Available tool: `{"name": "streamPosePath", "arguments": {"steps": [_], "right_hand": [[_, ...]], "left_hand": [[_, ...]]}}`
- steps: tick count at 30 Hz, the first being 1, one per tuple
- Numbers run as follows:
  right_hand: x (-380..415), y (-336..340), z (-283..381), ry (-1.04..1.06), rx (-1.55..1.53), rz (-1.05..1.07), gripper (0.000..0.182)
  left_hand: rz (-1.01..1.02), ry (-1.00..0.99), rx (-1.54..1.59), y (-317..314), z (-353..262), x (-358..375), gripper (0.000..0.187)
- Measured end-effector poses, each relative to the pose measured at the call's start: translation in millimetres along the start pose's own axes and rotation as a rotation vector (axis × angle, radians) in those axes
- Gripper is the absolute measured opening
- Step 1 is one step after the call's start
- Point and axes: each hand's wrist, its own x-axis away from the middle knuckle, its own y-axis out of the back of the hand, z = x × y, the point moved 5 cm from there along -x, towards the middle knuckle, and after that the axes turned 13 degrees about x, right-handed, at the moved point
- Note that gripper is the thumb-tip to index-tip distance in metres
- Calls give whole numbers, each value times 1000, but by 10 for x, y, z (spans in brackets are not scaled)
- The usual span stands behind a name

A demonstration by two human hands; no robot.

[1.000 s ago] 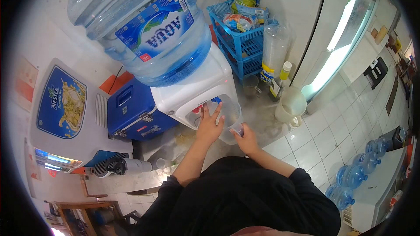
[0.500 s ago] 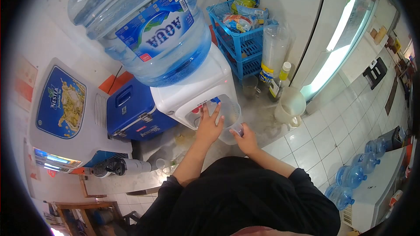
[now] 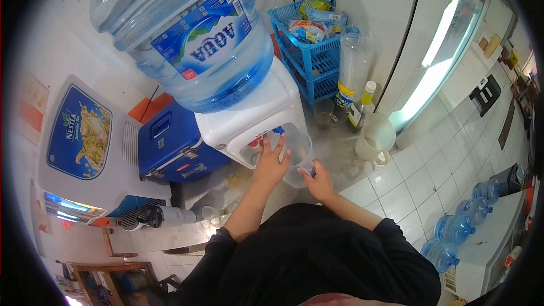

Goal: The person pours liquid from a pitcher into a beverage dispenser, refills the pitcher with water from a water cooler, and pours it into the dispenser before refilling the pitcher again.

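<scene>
A white water dispenser (image 3: 249, 116) stands on the counter with a large blue AQUA water bottle (image 3: 198, 39) upside down on top. My left hand (image 3: 272, 161) reaches to its front, fingers stretched and apart, the fingertips at the taps. A blue tap (image 3: 278, 130) shows just beyond the fingers, and a red one (image 3: 253, 143) lies beside them. In my right hand (image 3: 318, 181) is the handle side of a clear plastic measuring jug (image 3: 304, 146), gripped with the thumb toward the jug. The jug is under the taps; its water level, if any, I cannot make out.
Left of the dispenser are a blue cooler box (image 3: 170, 141) and a NESTEA machine (image 3: 79, 136). To the right stand a blue tiered rack (image 3: 309, 59) with packets, a glass mug (image 3: 324, 112), a bottle (image 3: 362, 107) and a whitish pitcher (image 3: 376, 136) near the counter edge.
Almost nothing differs. Both hands and the jug keep their places at the taps; the view has shifted very slightly.
</scene>
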Motion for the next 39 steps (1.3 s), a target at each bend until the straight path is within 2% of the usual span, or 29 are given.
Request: {"name": "streamPosePath", "arguments": {"steps": [14, 17, 20, 26, 28, 39], "right_hand": [[3, -56, -29, 79, 17, -105, 34], [2, 3, 29, 32, 15, -29, 34], [3, -28, -4, 62, -13, -60, 34], [-2, -8, 20, 47, 29, -40, 34], [-2, 12, 39, 41, 9, -34, 34], [-8, 32, 63, 48, 24, -16, 33]], "left_hand": [[-19, -23, -12, -1, 29, 8, 51], [8, 12, 6, -2, 25, 1, 51], [19, 40, 42, 9, 7, 10, 51], [-35, -89, -44, -32, 75, -1, 51], [-15, 1, -3, 10, 8, 12, 50], [-14, -12, -20, 12, -3, 17, 50]]}}
